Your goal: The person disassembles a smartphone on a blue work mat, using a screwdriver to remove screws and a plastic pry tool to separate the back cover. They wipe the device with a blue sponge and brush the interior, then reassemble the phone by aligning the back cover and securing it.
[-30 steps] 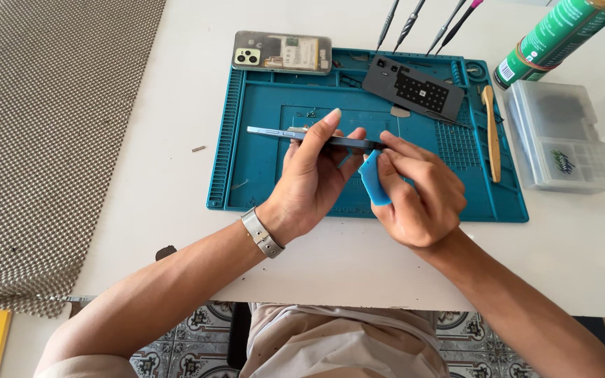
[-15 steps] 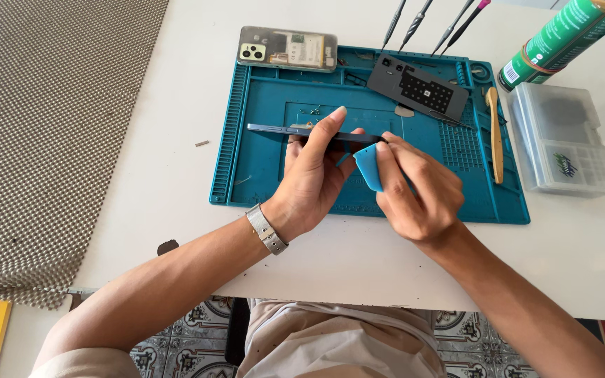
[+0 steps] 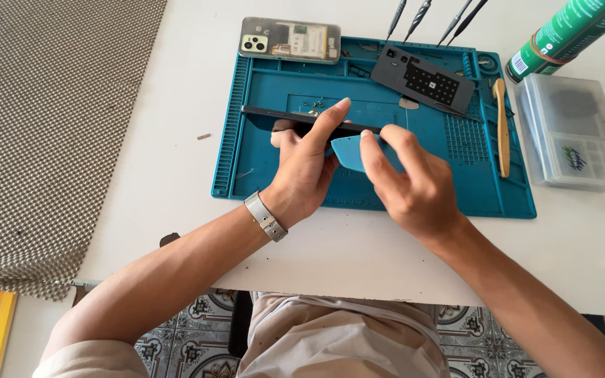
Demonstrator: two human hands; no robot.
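Note:
My left hand [image 3: 304,162] grips a thin dark phone [image 3: 274,115] edge-on, above the teal work mat [image 3: 246,168]. My right hand [image 3: 414,182] pinches a light blue plastic pick [image 3: 348,150] whose upper edge touches the phone's near side. A grey wristband [image 3: 265,217] sits on my left wrist. My fingers hide the middle of the phone.
On the mat's far side lie an opened phone back with camera [image 3: 288,40] and a dark panel [image 3: 423,79]. A wooden spudger [image 3: 502,126], several screwdrivers [image 3: 414,17], a green bottle [image 3: 568,31] and a clear plastic box [image 3: 577,133] stand right. A woven mat [image 3: 50,119] lies left.
My right hand has turned the blue pick from pointing down to lying flatter and moved it up against the phone's edge. The left hand keeps its hold.

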